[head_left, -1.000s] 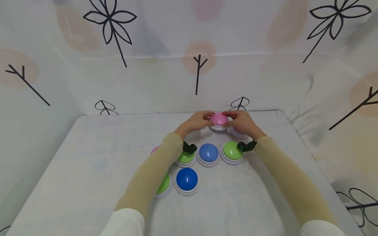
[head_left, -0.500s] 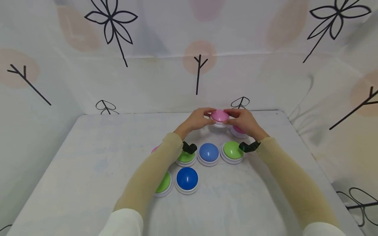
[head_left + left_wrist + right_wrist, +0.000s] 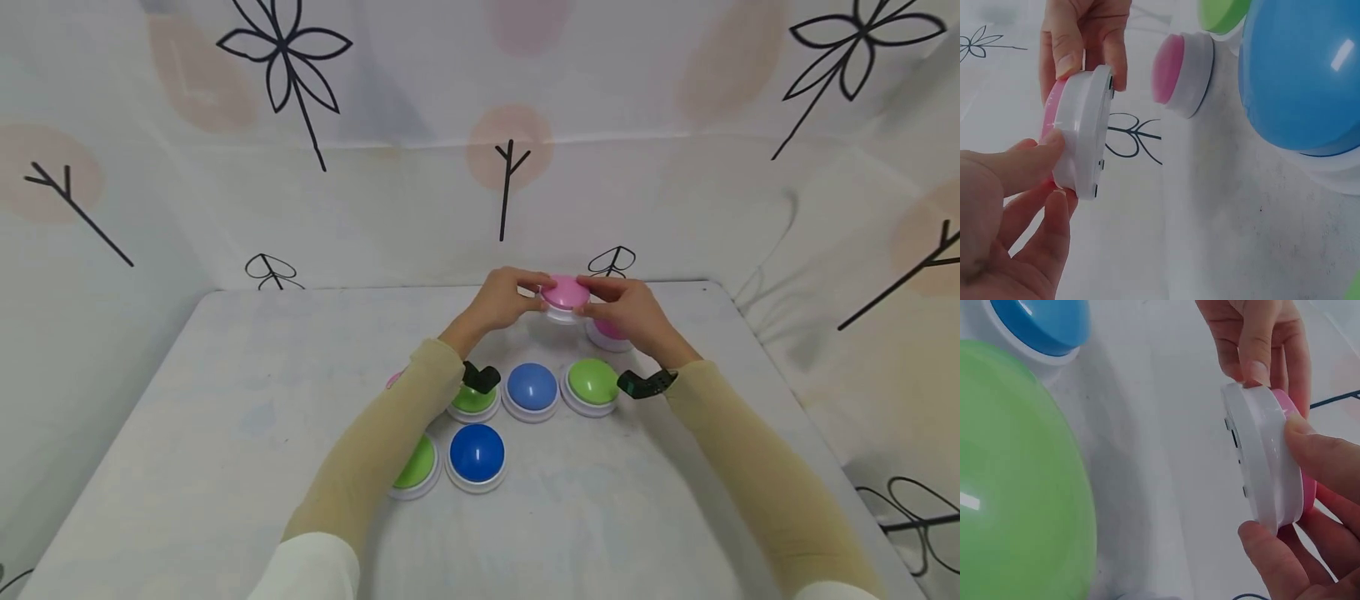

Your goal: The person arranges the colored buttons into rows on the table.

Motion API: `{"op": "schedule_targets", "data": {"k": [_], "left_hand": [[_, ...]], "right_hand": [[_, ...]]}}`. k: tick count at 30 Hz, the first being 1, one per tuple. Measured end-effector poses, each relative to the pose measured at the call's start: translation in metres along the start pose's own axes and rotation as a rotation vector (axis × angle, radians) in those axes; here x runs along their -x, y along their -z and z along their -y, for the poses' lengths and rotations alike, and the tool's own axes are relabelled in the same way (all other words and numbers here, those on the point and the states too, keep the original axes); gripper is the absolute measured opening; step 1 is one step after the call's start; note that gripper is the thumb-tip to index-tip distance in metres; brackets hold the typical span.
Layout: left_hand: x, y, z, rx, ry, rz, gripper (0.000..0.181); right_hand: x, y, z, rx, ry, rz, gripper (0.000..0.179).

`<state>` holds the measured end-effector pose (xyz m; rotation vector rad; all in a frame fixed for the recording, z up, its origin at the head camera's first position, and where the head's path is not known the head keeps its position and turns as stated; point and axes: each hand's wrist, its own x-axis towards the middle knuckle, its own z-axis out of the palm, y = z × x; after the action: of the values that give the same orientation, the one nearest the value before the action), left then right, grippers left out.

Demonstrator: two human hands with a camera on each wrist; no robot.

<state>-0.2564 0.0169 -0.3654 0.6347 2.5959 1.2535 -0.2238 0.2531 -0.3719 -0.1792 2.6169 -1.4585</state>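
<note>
Between both hands is a pink push button (image 3: 565, 293) with a white round base, lifted clear of the table near its back edge. My left hand (image 3: 502, 300) grips its left side with thumb and fingers, while my right hand (image 3: 630, 312) holds the right side. In the left wrist view, the white base (image 3: 1085, 131) is tilted and its underside faces the table. A second pink button (image 3: 611, 330) stands on the table just below my right hand, partly covered by it. In the right wrist view a large green button (image 3: 1022, 481) sits close by.
A row on the table (image 3: 225, 400) holds a light blue button (image 3: 532, 386), a green button (image 3: 592, 381) and another green one (image 3: 474, 400) partly behind the left wrist. Nearer stand a dark blue button (image 3: 477, 452) and a green button (image 3: 417, 465). A patterned cloth (image 3: 420, 208) hangs behind.
The pink button has risen off the table and shifted slightly right, with both hands moving along with it. The other buttons have stayed in place.
</note>
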Motion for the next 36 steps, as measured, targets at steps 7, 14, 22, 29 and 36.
{"op": "schedule_targets", "data": {"k": [7,14,22,29,36], "left_hand": [[0.004,0.001,-0.002,0.034,-0.001,-0.033,0.036],[0.009,0.002,-0.005,0.094,-0.025,-0.034,0.037],[0.02,0.004,-0.007,0.152,-0.093,-0.035,0.038],[0.031,0.004,-0.008,0.171,-0.113,0.012,0.039],[0.041,-0.001,-0.004,0.135,-0.144,0.043,0.041]], "right_hand": [[0.006,0.0,-0.002,-0.032,0.016,-0.002,0.062],[0.018,0.002,-0.002,-0.068,0.035,-0.005,0.062],[0.033,0.0,0.002,-0.144,0.063,0.014,0.058],[0.048,-0.003,0.004,-0.159,0.074,0.017,0.061],[0.06,-0.009,0.001,-0.132,0.077,0.023,0.063]]}}
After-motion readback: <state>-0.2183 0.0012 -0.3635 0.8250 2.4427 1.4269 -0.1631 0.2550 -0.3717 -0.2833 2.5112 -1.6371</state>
